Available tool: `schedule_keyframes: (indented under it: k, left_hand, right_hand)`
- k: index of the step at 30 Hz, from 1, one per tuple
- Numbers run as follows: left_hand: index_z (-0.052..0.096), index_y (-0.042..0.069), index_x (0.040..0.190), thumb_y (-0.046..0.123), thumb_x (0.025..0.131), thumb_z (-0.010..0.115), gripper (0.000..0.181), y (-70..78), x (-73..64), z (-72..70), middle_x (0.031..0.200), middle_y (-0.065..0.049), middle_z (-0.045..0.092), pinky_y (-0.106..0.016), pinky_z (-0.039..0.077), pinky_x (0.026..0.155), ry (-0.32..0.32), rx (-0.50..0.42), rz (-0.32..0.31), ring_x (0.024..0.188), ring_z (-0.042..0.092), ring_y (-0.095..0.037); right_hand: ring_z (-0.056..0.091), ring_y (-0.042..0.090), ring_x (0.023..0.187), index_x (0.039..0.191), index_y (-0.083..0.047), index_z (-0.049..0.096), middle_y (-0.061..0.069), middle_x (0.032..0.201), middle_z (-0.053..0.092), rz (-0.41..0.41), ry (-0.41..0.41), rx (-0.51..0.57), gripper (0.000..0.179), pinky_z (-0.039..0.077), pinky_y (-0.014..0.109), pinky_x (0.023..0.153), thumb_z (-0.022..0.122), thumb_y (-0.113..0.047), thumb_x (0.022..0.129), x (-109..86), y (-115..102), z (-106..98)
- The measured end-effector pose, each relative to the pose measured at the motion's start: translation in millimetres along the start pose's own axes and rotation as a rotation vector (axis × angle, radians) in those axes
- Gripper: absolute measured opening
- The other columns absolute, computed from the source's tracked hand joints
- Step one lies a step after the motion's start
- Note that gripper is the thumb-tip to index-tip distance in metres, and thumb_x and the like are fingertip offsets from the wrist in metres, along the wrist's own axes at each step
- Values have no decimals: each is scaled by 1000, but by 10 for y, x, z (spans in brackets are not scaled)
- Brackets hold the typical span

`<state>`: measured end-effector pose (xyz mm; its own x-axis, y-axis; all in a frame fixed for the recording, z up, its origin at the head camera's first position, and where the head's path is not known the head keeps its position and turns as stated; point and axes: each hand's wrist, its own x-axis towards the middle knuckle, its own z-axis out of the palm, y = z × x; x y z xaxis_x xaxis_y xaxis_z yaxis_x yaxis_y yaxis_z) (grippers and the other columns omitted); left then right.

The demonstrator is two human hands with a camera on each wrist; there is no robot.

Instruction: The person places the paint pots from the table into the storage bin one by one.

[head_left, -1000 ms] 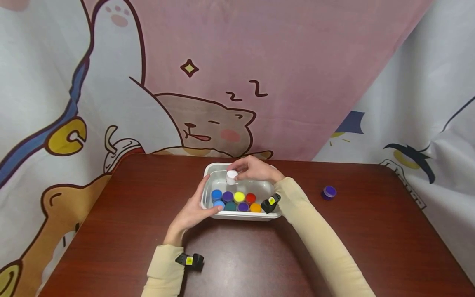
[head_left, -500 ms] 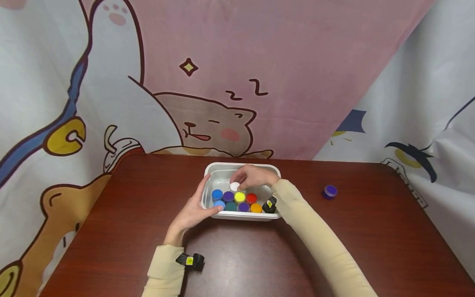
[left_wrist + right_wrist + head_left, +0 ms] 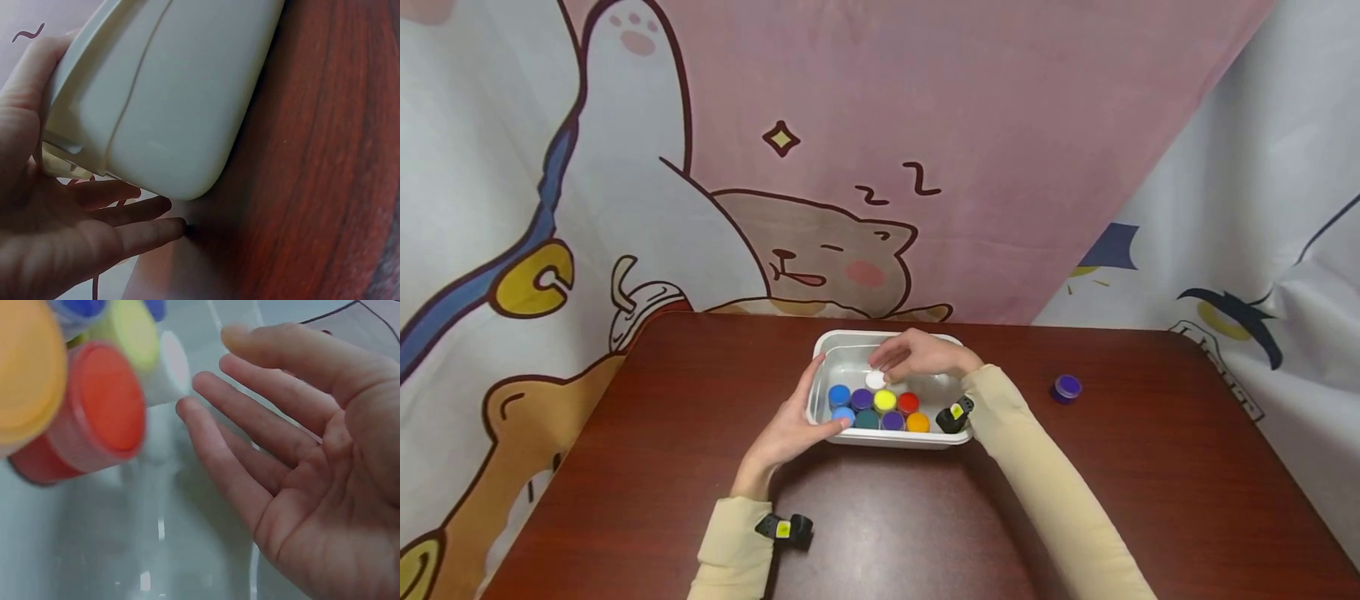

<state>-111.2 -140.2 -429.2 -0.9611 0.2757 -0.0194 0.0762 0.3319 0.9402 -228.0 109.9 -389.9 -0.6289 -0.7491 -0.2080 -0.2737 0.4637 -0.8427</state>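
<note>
A white tray [image 3: 951,439] on the dark red table holds several small paint pots with coloured lids. My left hand [image 3: 793,423] rests against the tray's left front corner, fingers straight along its outer wall [image 3: 169,94]. My right hand [image 3: 917,354] hovers over the back of the tray with nothing in it, its fingers straight and spread [image 3: 250,425]. A white pot [image 3: 875,380] stands just behind the yellow pot [image 3: 884,399], close to my right fingertips. In the right wrist view the white pot [image 3: 169,369] lies beside the red pot [image 3: 106,403] and the orange pot [image 3: 28,369].
A lone purple pot [image 3: 1066,387] sits on the table [image 3: 1150,500] to the right of the tray. A cartoon-printed cloth [image 3: 880,150] hangs behind the table's far edge. Bare wood shows in front of the tray and on both sides.
My right hand lowered the white pot into the tray behind the yellow one, let go of it and drew its fingers slightly back. The left hand stayed at the tray's corner.
</note>
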Motion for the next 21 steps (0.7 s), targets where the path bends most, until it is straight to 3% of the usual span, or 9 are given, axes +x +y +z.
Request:
schedule_keyframes:
  k: [8,15,21]
  left_hand:
    - [12,24,155,27,80,80,101,8,-3,1,154,-23,24,-63,20,106,-1,5,-1,137,28,-40]
    - [12,24,155,26,79,80,102,12,-3,6,153,-24,24,-63,21,106,4,17,3,136,28,-41]
    - [13,22,155,25,79,81,103,4,-3,2,153,-25,24,-63,21,106,4,18,19,136,28,-41]
  right_hand:
    - [55,39,117,128,4,59,23,127,58,-78,48,85,43,48,39,93,69,-3,87,-244,-156,-150]
    - [55,40,116,128,2,60,21,124,60,-32,131,107,44,47,43,93,71,-6,87,-551,-198,-280]
    - [55,39,116,126,2,60,22,123,61,-4,222,108,41,47,40,93,70,-6,87,-850,-68,-382]
